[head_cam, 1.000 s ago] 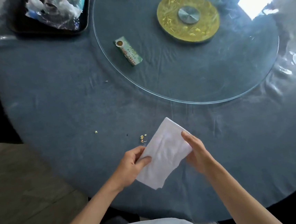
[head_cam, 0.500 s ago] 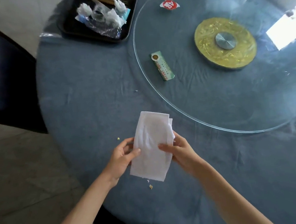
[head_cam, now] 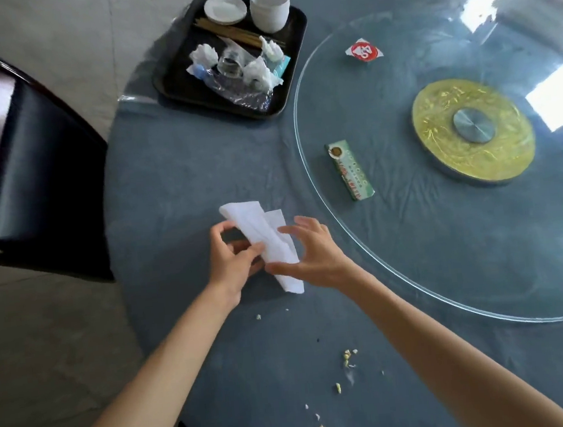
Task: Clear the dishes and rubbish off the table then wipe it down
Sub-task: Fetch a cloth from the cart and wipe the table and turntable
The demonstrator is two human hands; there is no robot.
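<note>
I hold a folded white tissue [head_cam: 255, 224] just above the blue tablecloth [head_cam: 166, 176], left of the glass turntable [head_cam: 416, 269]. My left hand [head_cam: 233, 262] pinches its left edge between thumb and fingers. My right hand [head_cam: 313, 255] grips its lower right part, thumb across it and fingers spread behind. Yellowish crumbs [head_cam: 347, 358] lie scattered on the cloth between my forearms, nearer the table edge. A black tray [head_cam: 171, 82] at the back carries a white bowl [head_cam: 270, 6], a saucer [head_cam: 224, 8], chopsticks [head_cam: 232, 34] and crumpled rubbish [head_cam: 258, 74].
On the turntable lie a green box [head_cam: 349, 169] and a red and white packet [head_cam: 364, 50], with a gold hub [head_cam: 472, 133] at its centre. A dark chair [head_cam: 26, 151] stands at the left of the table, over a grey floor.
My view has swung left and back, bringing the tray and chair into sight. Both hands carried the tissue away from the crumbs and folded it narrower.
</note>
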